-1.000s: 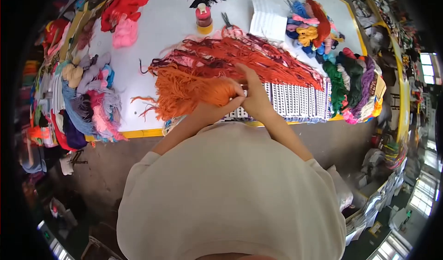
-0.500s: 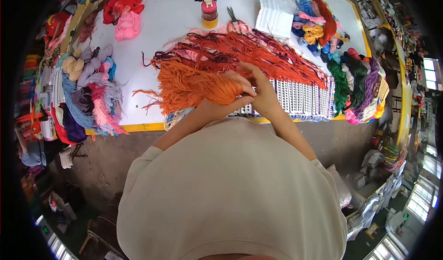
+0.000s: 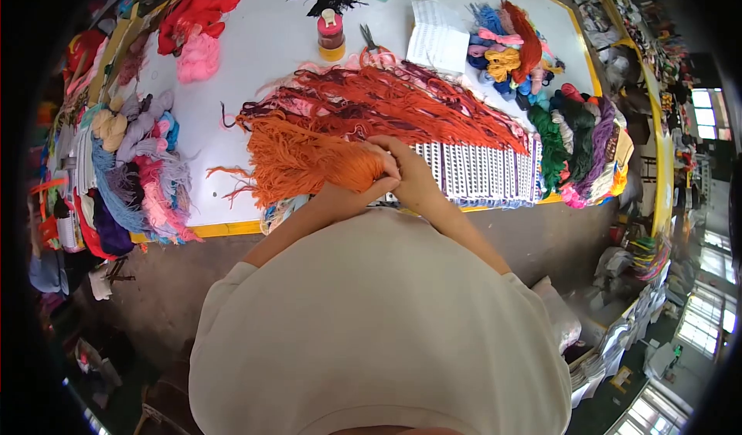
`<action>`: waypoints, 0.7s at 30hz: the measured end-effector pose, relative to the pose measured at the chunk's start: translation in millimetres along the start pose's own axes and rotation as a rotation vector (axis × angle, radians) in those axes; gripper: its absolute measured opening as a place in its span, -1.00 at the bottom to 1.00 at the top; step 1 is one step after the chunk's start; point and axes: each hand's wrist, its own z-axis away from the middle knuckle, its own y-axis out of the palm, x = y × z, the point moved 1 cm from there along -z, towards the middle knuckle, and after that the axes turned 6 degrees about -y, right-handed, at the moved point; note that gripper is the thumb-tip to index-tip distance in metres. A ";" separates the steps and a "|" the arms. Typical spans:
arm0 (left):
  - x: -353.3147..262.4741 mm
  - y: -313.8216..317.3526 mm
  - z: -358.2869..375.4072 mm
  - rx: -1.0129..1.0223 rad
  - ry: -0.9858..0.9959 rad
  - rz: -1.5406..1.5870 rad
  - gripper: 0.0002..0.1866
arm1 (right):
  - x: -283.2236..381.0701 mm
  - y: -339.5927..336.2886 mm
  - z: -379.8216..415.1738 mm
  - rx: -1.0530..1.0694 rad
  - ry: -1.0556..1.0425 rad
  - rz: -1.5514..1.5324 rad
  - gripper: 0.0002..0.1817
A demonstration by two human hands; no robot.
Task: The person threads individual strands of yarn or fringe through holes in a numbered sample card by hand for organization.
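A white worktop (image 3: 263, 41) with a yellow edge fills the far half of the view, over a grey concrete floor (image 3: 178, 280). At its near edge the left hand (image 3: 352, 192) has its fingers closed around a thick bundle of bright orange yarn (image 3: 305, 157), whose loose ends fan out to the left. The right hand (image 3: 413, 176) touches the bundle's gathered end, fingers pinching strands there. Just beyond lie red and maroon yarn strands (image 3: 402, 103) over a white plastic grid mesh (image 3: 483, 172). Heaps of mixed coloured yarn skeins (image 3: 131, 164) crowd the left edge, more at the right. A red-capped bottle (image 3: 331, 33) and scissors (image 3: 369, 39) stand far off.
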 end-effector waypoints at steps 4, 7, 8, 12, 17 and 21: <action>1.9 2.8 5.7 0.033 -0.058 0.118 -0.92 | 6.1 6.2 5.9 0.007 0.018 0.019 -0.53; 9.3 5.6 10.1 0.076 -0.184 0.239 -0.92 | -2.3 11.2 8.7 0.015 -0.007 -0.003 -0.56; 9.6 6.0 10.7 0.053 -0.159 0.214 -0.93 | -4.7 12.3 9.4 0.008 -0.014 -0.007 -0.56; 15.4 5.1 11.0 0.085 -0.162 0.173 -0.91 | -2.3 12.7 8.6 0.021 0.030 -0.022 -0.54; 23.9 -19.3 10.9 -0.079 -0.367 0.500 -0.79 | 6.0 11.5 8.6 -0.003 0.195 -0.063 -0.51; -2.4 -86.0 1.4 -0.123 -0.207 1.279 -0.50 | -9.7 9.2 15.9 0.013 0.158 0.032 -0.56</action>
